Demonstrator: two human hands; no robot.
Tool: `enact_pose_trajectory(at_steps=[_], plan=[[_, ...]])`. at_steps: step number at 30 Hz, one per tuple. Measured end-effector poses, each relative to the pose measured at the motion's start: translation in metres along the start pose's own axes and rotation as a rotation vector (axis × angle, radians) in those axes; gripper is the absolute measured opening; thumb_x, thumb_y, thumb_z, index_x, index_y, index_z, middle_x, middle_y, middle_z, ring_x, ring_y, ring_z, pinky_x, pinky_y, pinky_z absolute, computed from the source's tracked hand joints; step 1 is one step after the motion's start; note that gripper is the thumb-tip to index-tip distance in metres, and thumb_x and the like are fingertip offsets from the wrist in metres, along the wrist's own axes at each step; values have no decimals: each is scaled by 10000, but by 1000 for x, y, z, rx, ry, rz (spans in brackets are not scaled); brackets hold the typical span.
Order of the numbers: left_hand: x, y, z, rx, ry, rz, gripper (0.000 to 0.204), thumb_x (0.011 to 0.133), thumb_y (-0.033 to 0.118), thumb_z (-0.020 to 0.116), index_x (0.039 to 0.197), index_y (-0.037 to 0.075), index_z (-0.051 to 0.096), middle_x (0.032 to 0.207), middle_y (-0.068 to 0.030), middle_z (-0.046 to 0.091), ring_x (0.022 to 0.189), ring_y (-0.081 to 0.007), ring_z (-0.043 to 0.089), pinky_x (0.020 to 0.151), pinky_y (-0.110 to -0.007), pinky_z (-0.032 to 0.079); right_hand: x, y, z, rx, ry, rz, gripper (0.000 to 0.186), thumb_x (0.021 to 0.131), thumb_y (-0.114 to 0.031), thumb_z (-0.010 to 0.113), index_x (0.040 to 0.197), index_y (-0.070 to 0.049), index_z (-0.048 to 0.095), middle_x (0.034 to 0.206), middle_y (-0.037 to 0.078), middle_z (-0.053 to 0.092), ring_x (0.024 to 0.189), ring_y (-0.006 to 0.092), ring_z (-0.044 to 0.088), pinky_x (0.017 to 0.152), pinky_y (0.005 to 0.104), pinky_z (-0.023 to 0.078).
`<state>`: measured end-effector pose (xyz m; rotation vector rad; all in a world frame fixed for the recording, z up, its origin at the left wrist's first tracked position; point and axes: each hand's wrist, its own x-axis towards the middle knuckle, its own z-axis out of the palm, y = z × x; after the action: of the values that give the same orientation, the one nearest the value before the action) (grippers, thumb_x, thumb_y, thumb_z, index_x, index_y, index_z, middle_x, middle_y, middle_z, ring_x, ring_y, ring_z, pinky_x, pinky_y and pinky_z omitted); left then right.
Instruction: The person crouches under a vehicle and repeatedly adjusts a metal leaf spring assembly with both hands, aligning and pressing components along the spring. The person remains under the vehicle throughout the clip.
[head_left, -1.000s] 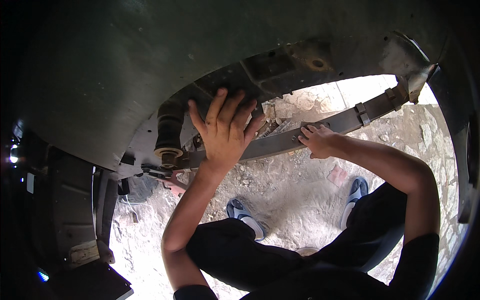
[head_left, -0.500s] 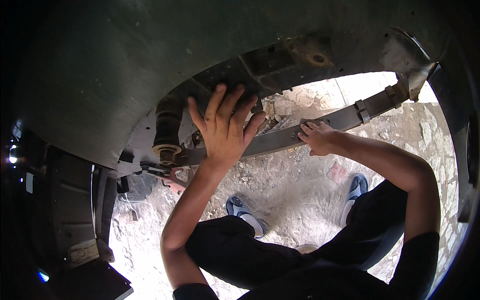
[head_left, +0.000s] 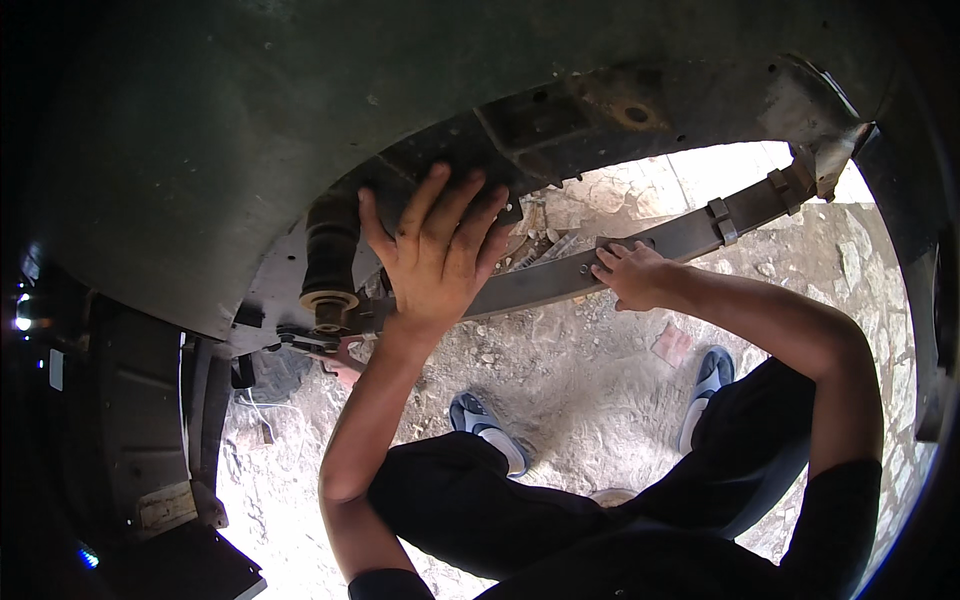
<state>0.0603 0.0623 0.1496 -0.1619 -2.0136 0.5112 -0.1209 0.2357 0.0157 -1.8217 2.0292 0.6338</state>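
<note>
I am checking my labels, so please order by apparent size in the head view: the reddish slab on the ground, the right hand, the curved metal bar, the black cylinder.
Curved metal bar
Black cylinder
Right hand
Reddish slab

The broad curved metal panel (head_left: 250, 120) is dark grey-green. The long bowed metal strip (head_left: 540, 284) is grey, its metal clips (head_left: 722, 222) paler. The upright rubbery cylinder (head_left: 330, 245) is black above a tan ring (head_left: 329, 301). A flat pinkish-red fragment (head_left: 670, 343) marks the mottled beige-grey ground (head_left: 580, 385).
</note>
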Motion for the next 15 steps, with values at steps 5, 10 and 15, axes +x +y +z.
enact_pose_trajectory(at_steps=[5, 10, 15], plan=[[8, -3, -3, 26, -13, -28, 346, 834, 353, 660, 1144, 217, 588, 1210, 29, 557, 1244, -197, 464, 1075, -633, 146, 5, 3, 4, 2, 2, 9, 797, 875, -454, 573, 1473, -55, 230, 1525, 209, 192, 1389, 350, 252, 1022, 503, 342], [5, -10, 8, 5, 26, 15, 407, 818, 426, 671, 1134, 183, 590, 1199, 1, 574, 1243, -240, 457, 1107, -603, 77, 7, 0, 9, -64, 49, 24, 814, 863, -463, 597, 1461, -41, 243, 1520, 202, 208, 1377, 349, 276, 1033, 494, 346], [3, -10, 16, 0, 60, -55, 409, 904, 530, 502, 1165, 225, 583, 1151, 45, 624, 1234, -208, 481, 1088, -641, 91, 5, -7, 3, -70, -1, 70, 805, 871, -457, 583, 1460, -27, 242, 1501, 231, 232, 1363, 364, 294, 988, 498, 359]])
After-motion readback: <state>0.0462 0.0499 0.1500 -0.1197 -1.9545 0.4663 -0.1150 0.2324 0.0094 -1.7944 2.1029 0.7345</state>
